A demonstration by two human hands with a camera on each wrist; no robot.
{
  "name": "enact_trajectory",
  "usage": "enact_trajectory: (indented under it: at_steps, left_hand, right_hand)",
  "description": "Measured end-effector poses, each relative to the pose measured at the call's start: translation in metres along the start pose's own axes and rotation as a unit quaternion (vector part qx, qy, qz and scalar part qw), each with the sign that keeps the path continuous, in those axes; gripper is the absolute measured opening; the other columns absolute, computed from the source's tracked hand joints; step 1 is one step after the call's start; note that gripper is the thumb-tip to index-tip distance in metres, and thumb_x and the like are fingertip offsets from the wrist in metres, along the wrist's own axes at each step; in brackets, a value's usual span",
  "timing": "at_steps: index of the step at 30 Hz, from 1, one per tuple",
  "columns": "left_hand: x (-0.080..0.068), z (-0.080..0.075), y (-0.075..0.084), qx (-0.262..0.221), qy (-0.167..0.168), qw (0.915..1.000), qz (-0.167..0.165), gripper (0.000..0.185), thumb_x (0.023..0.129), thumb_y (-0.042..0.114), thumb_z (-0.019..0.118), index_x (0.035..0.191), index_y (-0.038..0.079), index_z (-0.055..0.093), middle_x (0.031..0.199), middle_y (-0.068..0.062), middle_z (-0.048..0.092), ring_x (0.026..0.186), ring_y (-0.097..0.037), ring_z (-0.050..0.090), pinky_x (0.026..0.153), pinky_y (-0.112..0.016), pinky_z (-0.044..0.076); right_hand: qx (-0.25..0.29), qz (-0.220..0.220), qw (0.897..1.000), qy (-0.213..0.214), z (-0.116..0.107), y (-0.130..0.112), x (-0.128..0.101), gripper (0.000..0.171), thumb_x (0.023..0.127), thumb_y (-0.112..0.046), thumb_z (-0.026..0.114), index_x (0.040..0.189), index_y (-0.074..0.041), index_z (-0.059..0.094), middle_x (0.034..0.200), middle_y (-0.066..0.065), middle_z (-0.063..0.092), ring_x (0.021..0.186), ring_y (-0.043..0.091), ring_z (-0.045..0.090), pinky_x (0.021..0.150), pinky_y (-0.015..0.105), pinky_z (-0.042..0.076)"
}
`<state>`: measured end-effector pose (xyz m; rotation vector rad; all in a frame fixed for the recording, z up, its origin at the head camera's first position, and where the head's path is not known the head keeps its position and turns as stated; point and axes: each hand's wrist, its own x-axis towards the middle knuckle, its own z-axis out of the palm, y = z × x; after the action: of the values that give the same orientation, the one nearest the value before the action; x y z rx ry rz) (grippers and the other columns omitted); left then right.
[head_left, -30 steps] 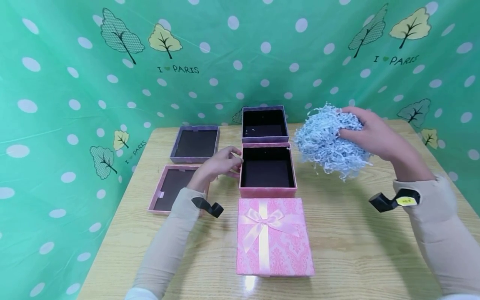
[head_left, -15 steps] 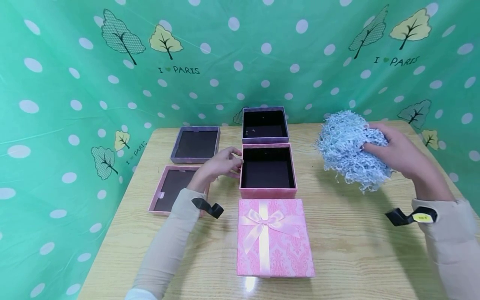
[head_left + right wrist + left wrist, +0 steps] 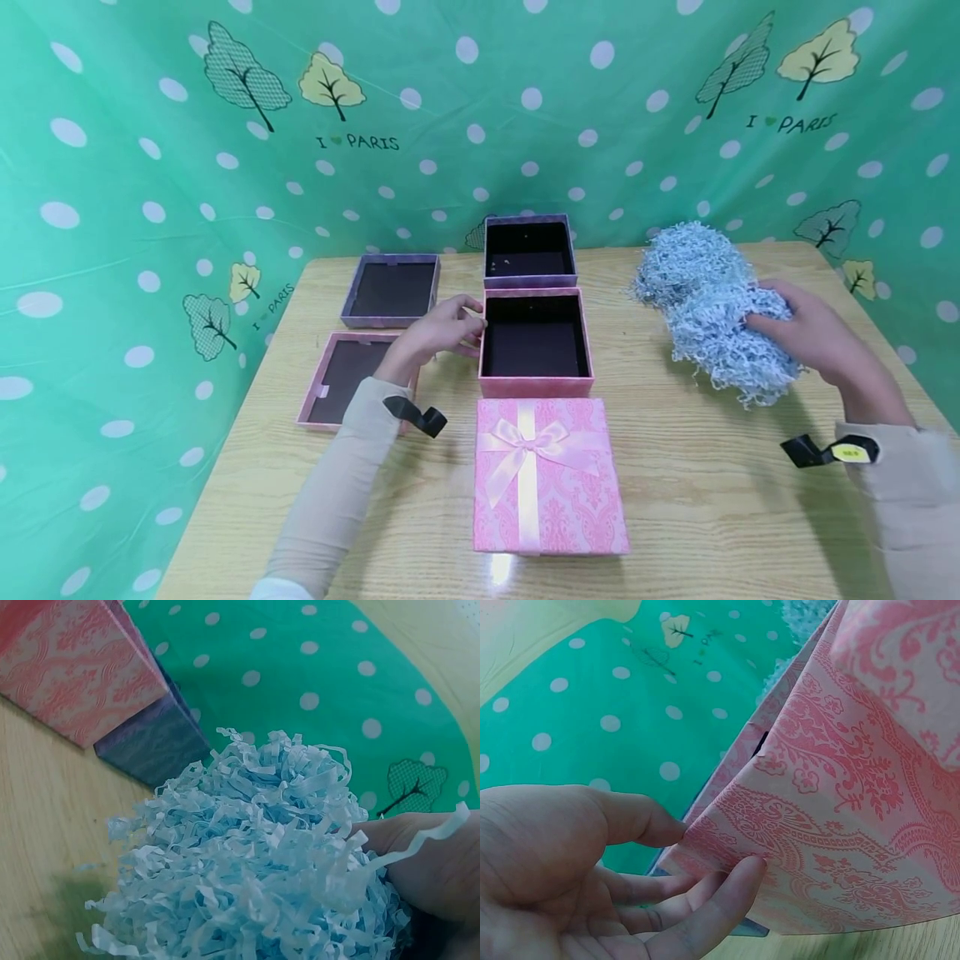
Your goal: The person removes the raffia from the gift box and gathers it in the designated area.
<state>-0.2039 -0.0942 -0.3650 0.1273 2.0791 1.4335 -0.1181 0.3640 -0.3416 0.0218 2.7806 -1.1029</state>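
Note:
Off to the right, my right hand (image 3: 806, 333) grips the near part of a bunch of light-blue shredded paper (image 3: 735, 346), its thumb pressed into the strands. A second lump of the same shredded paper (image 3: 690, 258) adjoins it behind; whether the two are joined I cannot tell. In the right wrist view the crinkled paper strands (image 3: 247, 877) hide most of the fingers. My left hand (image 3: 447, 323) touches the left wall of an uncovered pink box (image 3: 536, 385) with a black interior. The left wrist view has its fingertips on the patterned pink wall (image 3: 817, 787), fingers slightly bent.
A pink gift box with a ribbon bow (image 3: 551, 500) stands in front of the uncovered one. Behind is an uncovered purple box (image 3: 531, 282). At left lie an upturned purple lid (image 3: 393, 320) and an upturned pink lid (image 3: 318, 400). A green dotted cloth (image 3: 450, 108) backs the wooden table.
My right hand has moved right and towards me with the shredded paper, and the paper has spread into two lumps. The left hand and boxes have stayed put.

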Motion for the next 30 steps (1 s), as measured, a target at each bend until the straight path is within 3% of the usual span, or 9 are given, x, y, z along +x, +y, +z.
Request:
enact_trajectory:
  at_steps: [12,22,30]
  left_hand:
    - [0.002,0.001,-0.001,-0.004,0.001,1.0000,0.002,0.035,0.096,0.007,0.049,0.128,0.000,0.039,0.095,-0.013,0.055,0.078,-0.019,0.062,0.078,-0.040,0.060]
    - [0.001,0.000,-0.001,-0.001,0.000,1.0000,0.004,0.036,0.096,0.008,0.049,0.129,-0.001,0.038,0.096,-0.014,0.055,0.078,-0.019,0.062,0.075,-0.036,0.061]
    - [0.001,0.000,-0.001,-0.002,0.001,1.0000,0.001,0.035,0.096,0.008,0.049,0.128,-0.001,0.038,0.097,-0.015,0.055,0.079,-0.019,0.062,0.077,-0.038,0.060]
  right_hand:
    - [-0.016,0.023,0.999,-0.024,0.008,0.022,0.000,0.069,0.101,-0.032,0.045,0.150,0.004,0.011,0.149,0.039,0.012,0.129,0.064,0.016,0.095,0.077,0.024]
    - [-0.044,0.008,0.998,-0.033,0.014,0.032,-0.003,0.061,0.102,-0.028,0.045,0.144,0.010,0.024,0.143,0.040,0.025,0.124,0.061,0.027,0.094,0.074,0.029]
    - [-0.067,0.028,0.996,-0.053,0.015,0.040,-0.003,0.066,0.102,-0.031,0.044,0.145,0.012,0.018,0.143,0.043,0.021,0.125,0.063,0.022,0.096,0.075,0.027]
